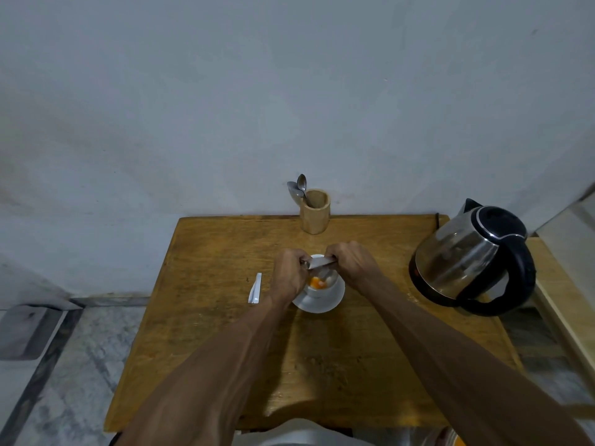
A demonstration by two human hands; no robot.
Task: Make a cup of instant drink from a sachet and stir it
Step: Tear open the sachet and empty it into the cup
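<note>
A white cup [325, 286] stands on a white saucer [335, 300] in the middle of the wooden table. Orange powder [316, 282] lies inside the cup. Both my hands hold a silvery sachet [322, 262] flat over the cup's mouth. My left hand [289, 273] grips its left end and my right hand [352, 263] grips its right end. A wooden holder [315, 211] at the table's back edge carries two metal spoons [299, 189].
A steel electric kettle [473, 259] with a black handle stands at the table's right. A thin white strip of torn paper or foil [255, 289] lies left of the saucer. The wooden table [209, 317] stands against a grey wall; a tiled floor lies to the left.
</note>
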